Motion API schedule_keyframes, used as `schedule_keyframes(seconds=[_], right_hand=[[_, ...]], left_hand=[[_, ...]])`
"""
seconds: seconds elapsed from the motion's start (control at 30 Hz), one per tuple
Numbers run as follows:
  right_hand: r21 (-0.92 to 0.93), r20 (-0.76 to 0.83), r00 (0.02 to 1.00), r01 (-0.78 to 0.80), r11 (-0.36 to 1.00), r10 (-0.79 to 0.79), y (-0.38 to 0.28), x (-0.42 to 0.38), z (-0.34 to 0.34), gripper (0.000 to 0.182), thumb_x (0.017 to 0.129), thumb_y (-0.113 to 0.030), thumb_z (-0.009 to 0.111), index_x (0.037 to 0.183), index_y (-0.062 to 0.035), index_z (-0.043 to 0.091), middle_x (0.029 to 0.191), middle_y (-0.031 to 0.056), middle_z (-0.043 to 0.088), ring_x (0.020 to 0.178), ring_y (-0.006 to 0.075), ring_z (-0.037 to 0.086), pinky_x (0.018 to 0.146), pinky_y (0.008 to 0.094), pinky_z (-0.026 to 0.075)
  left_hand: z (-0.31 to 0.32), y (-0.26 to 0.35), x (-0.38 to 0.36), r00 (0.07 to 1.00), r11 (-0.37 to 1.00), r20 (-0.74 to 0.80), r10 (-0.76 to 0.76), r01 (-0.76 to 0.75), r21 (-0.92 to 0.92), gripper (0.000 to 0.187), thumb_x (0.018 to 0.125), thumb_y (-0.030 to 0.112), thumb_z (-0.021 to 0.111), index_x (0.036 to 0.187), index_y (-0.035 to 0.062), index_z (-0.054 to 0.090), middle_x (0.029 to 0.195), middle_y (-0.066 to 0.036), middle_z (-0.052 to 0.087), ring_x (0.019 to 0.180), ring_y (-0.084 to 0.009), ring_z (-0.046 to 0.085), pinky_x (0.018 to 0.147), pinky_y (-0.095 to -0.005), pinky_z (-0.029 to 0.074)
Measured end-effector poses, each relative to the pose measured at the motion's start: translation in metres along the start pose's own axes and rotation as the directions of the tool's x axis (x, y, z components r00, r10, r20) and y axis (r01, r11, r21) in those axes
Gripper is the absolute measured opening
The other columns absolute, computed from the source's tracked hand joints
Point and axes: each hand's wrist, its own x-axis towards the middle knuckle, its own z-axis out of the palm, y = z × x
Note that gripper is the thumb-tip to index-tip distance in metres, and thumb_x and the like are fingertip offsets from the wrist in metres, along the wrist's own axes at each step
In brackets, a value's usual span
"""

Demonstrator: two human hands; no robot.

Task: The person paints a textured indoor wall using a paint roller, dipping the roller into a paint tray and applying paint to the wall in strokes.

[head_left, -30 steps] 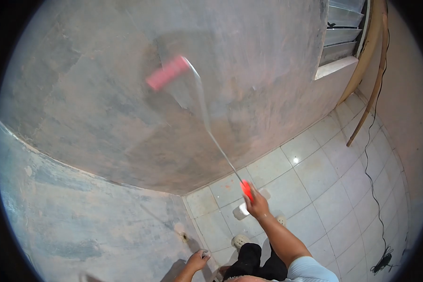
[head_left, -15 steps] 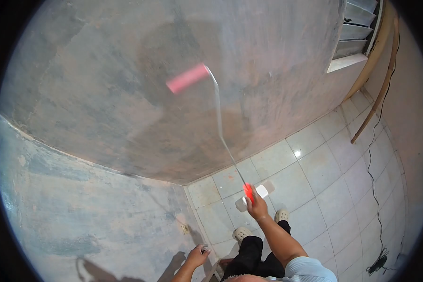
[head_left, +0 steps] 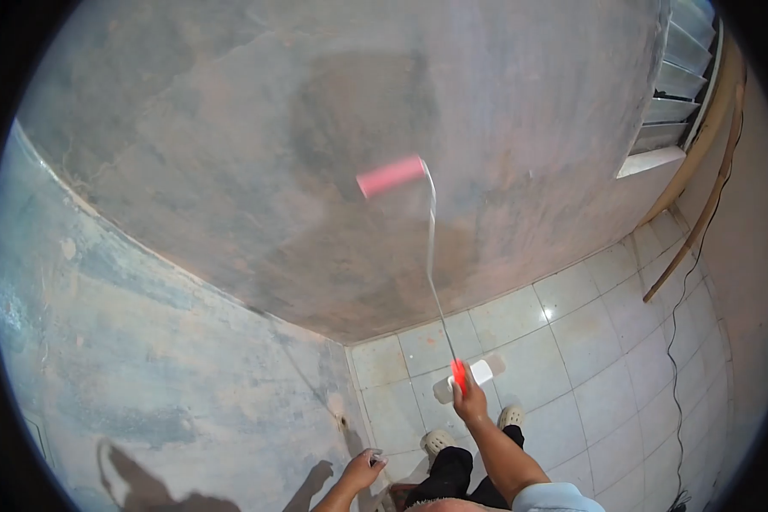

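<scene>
My right hand [head_left: 469,403] is wrapped around the red handle of a paint roller [head_left: 390,177]. A long, bent metal rod runs up from the handle to the pink roller sleeve, which is held in front of the mottled grey wall [head_left: 520,111]. Low at the left, my left hand [head_left: 363,469] is beside the adjoining wall [head_left: 205,375] with its fingers curled in. Something small and dark shows at those fingertips, but I cannot tell what it is. Behind my right hand, a white and grey oblong object [head_left: 484,370] appears over the floor, partly hidden by the hand.
Pale square tiles [head_left: 606,367] cover the floor, where my feet stand in light clogs [head_left: 438,441]. A louvred window [head_left: 676,81] is at the upper right. Below it a long wooden stick [head_left: 700,222] leans, and a dark cable [head_left: 676,367] trails down across the tiles.
The view has shifted. The roller sleeve now appears lower and further right, with its rod more upright, and my right hand sits slightly lower. Its grip on the roller is the same.
</scene>
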Motion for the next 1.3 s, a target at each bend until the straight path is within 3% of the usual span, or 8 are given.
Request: schedule_keyframes(seconds=[0.13, 0.4, 0.47, 0.6, 0.77, 0.93, 1.1, 1.3], right_hand=[[0.080, 0.010, 0.999, 0.049, 0.996, -0.050, -0.136, 0.133, -0.035, 0.058, 0.091, -0.022, 0.056, 0.142, -0.0070, 0.032, 0.124, 0.0205, 0.056, 0.105, 0.0390, 0.059, 0.081, 0.0395, 0.051], [-0.038, 0.068, 0.997, -0.034, 0.999, 0.036, -0.003, -0.029, -0.004, 0.057, 0.093, -0.027, 0.052, 0.143, -0.0088, 0.032, 0.127, 0.0214, 0.054, 0.109, 0.0381, 0.058, 0.088, 0.0413, 0.049], [0.040, 0.189, 0.954, -0.244, 0.969, 0.232, -0.023, -0.033, -0.010, 0.055, 0.092, -0.025, 0.053, 0.142, -0.0086, 0.035, 0.127, 0.0218, 0.055, 0.110, 0.0370, 0.057, 0.090, 0.0394, 0.048], [0.076, -0.034, 0.988, 0.150, 0.986, -0.148, -0.151, 0.093, -0.008, 0.060, 0.090, -0.016, 0.057, 0.144, -0.0101, 0.030, 0.123, 0.0213, 0.057, 0.099, 0.0406, 0.060, 0.078, 0.0416, 0.051], [0.039, -0.010, 0.993, 0.118, 0.992, -0.118, -0.146, 0.114, -0.001, 0.059, 0.091, -0.017, 0.057, 0.143, -0.0111, 0.031, 0.128, 0.0205, 0.054, 0.101, 0.0404, 0.059, 0.078, 0.0413, 0.051], [0.024, 0.136, 0.977, -0.170, 0.985, 0.165, -0.027, -0.027, 0.001, 0.052, 0.092, -0.021, 0.053, 0.139, -0.0072, 0.038, 0.129, 0.0208, 0.053, 0.115, 0.0352, 0.054, 0.094, 0.0395, 0.046], [0.028, -0.026, 0.988, 0.152, 0.988, -0.151, -0.123, 0.067, -0.006, 0.059, 0.089, -0.021, 0.059, 0.142, -0.0101, 0.035, 0.125, 0.0186, 0.057, 0.101, 0.0384, 0.060, 0.079, 0.0420, 0.051], [0.034, -0.076, 0.979, 0.194, 0.980, -0.191, -0.215, 0.157, -0.049, 0.055, 0.089, -0.019, 0.060, 0.140, -0.0136, 0.039, 0.108, 0.0173, 0.063, 0.090, 0.0378, 0.062, 0.072, 0.0425, 0.051]], left_hand=[[-0.002, -0.010, -0.002, 1.000, 0.998, 0.008, -0.029, 0.029, -0.063, 0.048, 0.087, 0.041, 0.061, 0.117, 0.0042, 0.055, 0.100, -0.017, 0.067, 0.094, -0.0306, 0.064, 0.082, -0.0375, 0.049], [-0.017, -0.011, -0.011, 1.000, 0.994, -0.005, -0.005, 0.004, -0.108, 0.049, 0.087, 0.041, 0.061, 0.118, 0.0031, 0.055, 0.098, -0.018, 0.067, 0.093, -0.0298, 0.065, 0.081, -0.0369, 0.050], [-0.023, -0.007, -0.015, 0.996, 0.994, -0.075, 0.056, -0.063, -0.093, 0.049, 0.087, 0.041, 0.061, 0.118, 0.0035, 0.056, 0.098, -0.018, 0.067, 0.093, -0.0300, 0.065, 0.081, -0.0372, 0.050], [-0.027, 0.004, -0.014, 0.998, 0.996, -0.055, 0.021, -0.026, -0.089, 0.047, 0.087, 0.040, 0.061, 0.117, 0.0038, 0.056, 0.097, -0.018, 0.067, 0.092, -0.0306, 0.065, 0.081, -0.0376, 0.050], [-0.030, 0.003, -0.015, 0.997, 0.995, -0.071, 0.009, -0.016, -0.103, 0.048, 0.087, 0.040, 0.061, 0.117, 0.0037, 0.056, 0.095, -0.017, 0.068, 0.091, -0.0307, 0.065, 0.081, -0.0375, 0.050], [-0.051, 0.008, -0.022, 0.998, 0.999, -0.066, 0.023, -0.025, -0.036, 0.048, 0.087, 0.039, 0.062, 0.118, 0.0036, 0.056, 0.098, -0.017, 0.068, 0.095, -0.0292, 0.065, 0.083, -0.0359, 0.050], [-0.029, -0.027, 0.003, 0.996, 0.996, -0.083, 0.028, -0.034, -0.078, 0.048, 0.087, 0.041, 0.060, 0.119, 0.0043, 0.056, 0.100, -0.018, 0.067, 0.096, -0.0318, 0.064, 0.084, -0.0369, 0.049], [-0.063, 0.017, -0.006, 0.999, 0.998, -0.038, 0.023, -0.025, -0.050, 0.048, 0.087, 0.040, 0.060, 0.119, 0.0050, 0.056, 0.097, -0.018, 0.067, 0.094, -0.0314, 0.064, 0.083, -0.0368, 0.049]])
